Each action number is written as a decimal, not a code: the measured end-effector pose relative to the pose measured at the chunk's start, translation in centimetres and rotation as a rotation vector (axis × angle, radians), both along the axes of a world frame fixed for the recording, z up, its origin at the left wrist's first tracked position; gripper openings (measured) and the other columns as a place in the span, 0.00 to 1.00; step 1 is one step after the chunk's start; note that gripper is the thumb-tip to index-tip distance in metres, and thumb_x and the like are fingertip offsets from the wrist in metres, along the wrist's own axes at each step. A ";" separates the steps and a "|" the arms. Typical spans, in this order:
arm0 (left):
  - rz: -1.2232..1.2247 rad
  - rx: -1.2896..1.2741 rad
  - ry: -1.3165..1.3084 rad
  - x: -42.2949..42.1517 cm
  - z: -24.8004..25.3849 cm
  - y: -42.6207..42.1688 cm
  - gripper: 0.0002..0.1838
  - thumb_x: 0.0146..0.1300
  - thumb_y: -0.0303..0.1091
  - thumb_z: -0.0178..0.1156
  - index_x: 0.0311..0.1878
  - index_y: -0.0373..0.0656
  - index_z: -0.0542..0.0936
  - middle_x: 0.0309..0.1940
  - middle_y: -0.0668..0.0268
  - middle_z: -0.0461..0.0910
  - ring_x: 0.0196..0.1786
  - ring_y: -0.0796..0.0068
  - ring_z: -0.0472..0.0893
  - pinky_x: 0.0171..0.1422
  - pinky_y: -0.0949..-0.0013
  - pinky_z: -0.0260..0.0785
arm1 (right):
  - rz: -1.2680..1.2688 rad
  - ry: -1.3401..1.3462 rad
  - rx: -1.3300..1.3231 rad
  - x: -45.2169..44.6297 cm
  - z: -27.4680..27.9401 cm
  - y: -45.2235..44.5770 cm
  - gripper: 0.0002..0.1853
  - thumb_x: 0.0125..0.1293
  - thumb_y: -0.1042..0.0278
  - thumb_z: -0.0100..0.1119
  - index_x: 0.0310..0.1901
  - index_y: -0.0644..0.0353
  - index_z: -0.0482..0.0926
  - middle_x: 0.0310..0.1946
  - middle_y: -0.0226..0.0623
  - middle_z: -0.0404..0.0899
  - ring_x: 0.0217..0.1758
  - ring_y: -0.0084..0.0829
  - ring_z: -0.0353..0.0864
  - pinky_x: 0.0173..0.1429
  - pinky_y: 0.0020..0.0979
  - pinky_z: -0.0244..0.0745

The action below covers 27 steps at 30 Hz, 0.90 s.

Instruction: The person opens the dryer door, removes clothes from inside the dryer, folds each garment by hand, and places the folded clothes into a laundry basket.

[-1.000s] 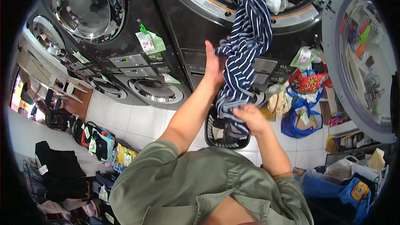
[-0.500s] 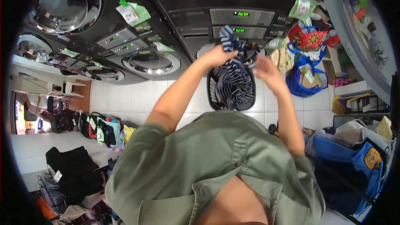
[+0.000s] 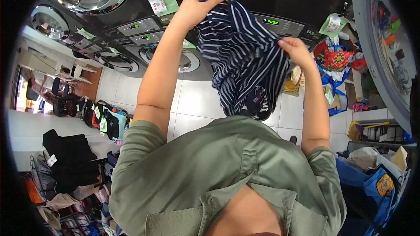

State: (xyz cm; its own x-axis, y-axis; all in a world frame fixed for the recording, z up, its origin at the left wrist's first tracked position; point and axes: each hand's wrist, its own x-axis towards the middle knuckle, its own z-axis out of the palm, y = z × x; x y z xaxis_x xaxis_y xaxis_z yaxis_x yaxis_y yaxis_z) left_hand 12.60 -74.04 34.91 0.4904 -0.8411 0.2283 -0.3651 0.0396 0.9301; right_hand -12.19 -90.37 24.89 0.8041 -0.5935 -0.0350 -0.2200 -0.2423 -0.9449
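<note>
A navy-and-white striped garment (image 3: 245, 39) hangs stretched out between my two hands; its exact kind does not show. My left hand (image 3: 199, 8) is closed on its upper left part, thumb along the cloth. Lower and to the right, my right hand (image 3: 298, 51) pinches another edge of it. Beneath the hanging cloth stands a dark laundry basket (image 3: 264, 116), mostly hidden, with dark patterned fabric (image 3: 256, 98) showing near its rim.
Dark front-loading machines (image 3: 127, 43) line the far side, and a round door (image 3: 389, 48) stands open at the right. Bags (image 3: 334, 57) sit on the floor near it. Clothes piles lie left (image 3: 70, 157) and right (image 3: 372, 179).
Both hands have lifted the striped garment up from the basket and spread it. My right hand, empty before, now grips its edge. The view has shifted slightly.
</note>
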 end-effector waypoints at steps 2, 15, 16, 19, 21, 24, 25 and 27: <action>0.052 0.014 -0.219 -0.5 -0.1 -0.3 0.22 0.51 0.47 0.62 0.36 0.33 0.78 0.28 0.61 0.80 0.32 0.76 0.78 0.38 0.73 0.69 | -0.407 0.208 -0.799 0.9 2.6 0.7 0.10 0.59 0.64 0.50 0.33 0.61 0.78 0.21 0.37 0.74 0.28 0.38 0.76 0.35 0.32 0.69; 0.024 -0.197 0.256 -4.2 1.4 -4.8 0.10 0.55 0.28 0.52 0.41 0.40 0.76 0.28 0.65 0.77 0.30 0.80 0.74 0.34 0.75 0.66 | -0.341 -0.565 -0.269 6.5 2.1 9.7 0.22 0.52 0.58 0.60 0.41 0.68 0.69 0.40 0.47 0.72 0.45 0.43 0.71 0.50 0.35 0.64; 0.047 -0.252 0.334 -4.2 1.3 -5.1 0.10 0.55 0.27 0.51 0.40 0.40 0.76 0.28 0.65 0.77 0.29 0.79 0.74 0.33 0.75 0.67 | -0.318 -0.417 -0.719 7.2 1.0 10.0 0.27 0.44 0.58 0.64 0.43 0.69 0.71 0.44 0.49 0.70 0.48 0.44 0.69 0.55 0.36 0.61; 0.171 -0.396 0.277 -1.0 2.1 -4.8 0.07 0.52 0.23 0.51 0.35 0.36 0.74 0.27 0.63 0.77 0.31 0.73 0.73 0.39 0.74 0.66 | -0.327 -0.043 -0.538 5.6 -2.2 6.9 0.21 0.37 0.66 0.62 0.37 0.65 0.78 0.50 0.50 0.67 0.50 0.45 0.68 0.57 0.37 0.62; 0.257 -0.459 0.030 3.4 1.0 -4.0 0.06 0.52 0.22 0.50 0.33 0.38 0.75 0.26 0.64 0.77 0.29 0.75 0.73 0.38 0.74 0.66 | -0.441 -0.184 -0.222 3.9 -1.1 2.5 0.19 0.41 0.73 0.54 0.40 0.65 0.77 0.36 0.48 0.77 0.42 0.38 0.76 0.48 0.31 0.68; 0.433 -0.305 -0.126 3.6 0.4 -3.0 0.09 0.56 0.27 0.48 0.39 0.36 0.73 0.25 0.65 0.75 0.28 0.77 0.74 0.32 0.74 0.67 | -0.492 -0.269 -0.592 1.9 4.1 0.1 0.13 0.45 0.80 0.47 0.35 0.62 0.75 0.20 0.40 0.73 0.21 0.24 0.67 0.31 0.25 0.66; 0.354 -0.399 0.017 3.7 0.2 -3.1 0.09 0.57 0.27 0.47 0.39 0.35 0.73 0.26 0.65 0.76 0.29 0.76 0.74 0.33 0.73 0.67 | -0.513 -0.366 -0.653 2.0 5.7 0.4 0.11 0.46 0.82 0.45 0.32 0.63 0.73 0.17 0.39 0.70 0.20 0.24 0.66 0.30 0.26 0.66; 0.278 -0.580 0.053 3.4 0.2 -3.3 0.08 0.59 0.31 0.49 0.36 0.39 0.74 0.30 0.63 0.78 0.33 0.74 0.77 0.38 0.74 0.69 | -0.531 -0.498 -0.676 2.1 8.2 1.1 0.14 0.48 0.83 0.44 0.39 0.61 0.71 0.20 0.35 0.71 0.24 0.23 0.67 0.33 0.24 0.65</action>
